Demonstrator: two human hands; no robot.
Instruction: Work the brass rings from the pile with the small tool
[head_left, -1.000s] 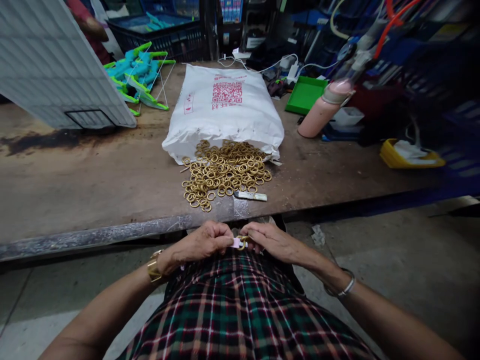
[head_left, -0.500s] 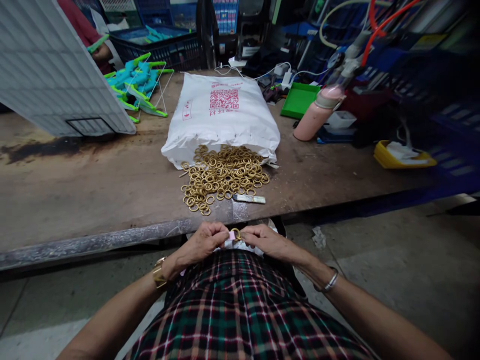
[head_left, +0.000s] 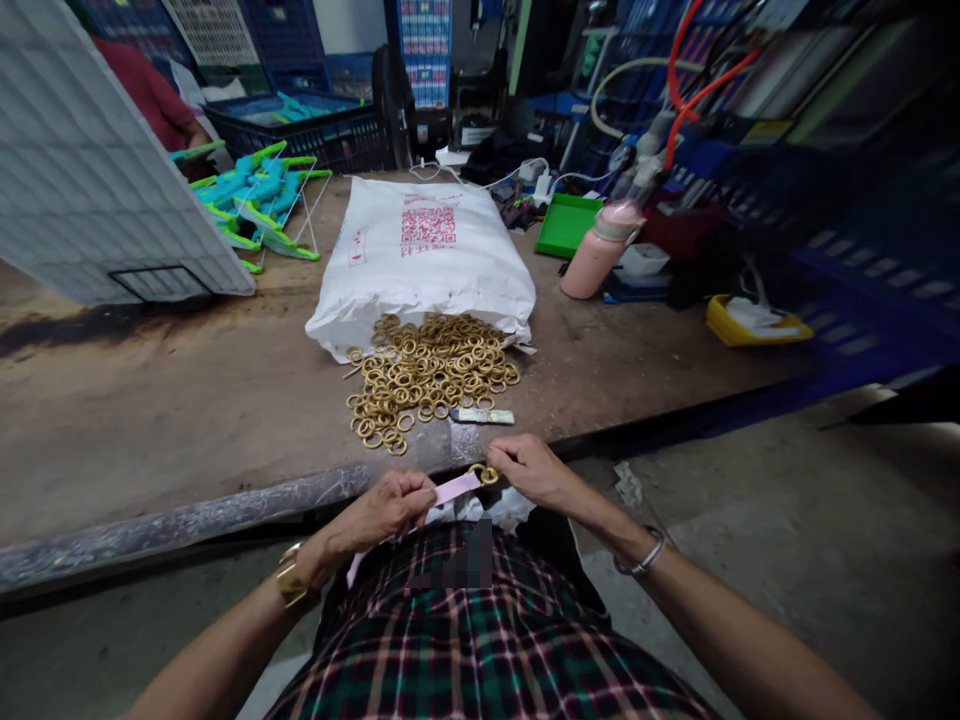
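Note:
Pinched in my left hand (head_left: 394, 502) is a pink ribbon strip (head_left: 456, 488), stretched short and flat toward the right. At the strip's far end hang a couple of gold rings (head_left: 490, 479); whether it passes through them is too small to tell. The fingertips of my right hand (head_left: 538, 474) are closed at these rings. Both hands are over my lap, just off the table's front edge. In front of them, a heap of loose gold rings (head_left: 435, 375) spills from the mouth of a white woven sack (head_left: 427, 285). A small white-handled tool (head_left: 484, 416) lies beside the heap.
At left a grey ribbed panel (head_left: 97, 180) leans over the table (head_left: 187, 400); teal-green frames (head_left: 259, 195) and a person's arm (head_left: 199, 135) are behind it. Rightward are a green tray (head_left: 564, 228), a pink bottle (head_left: 600, 255) and a yellow dish (head_left: 757, 325).
My hands have moved apart, and a longer piece of pink ribbon now shows between my left fingers and the rings. The view has shifted slightly.

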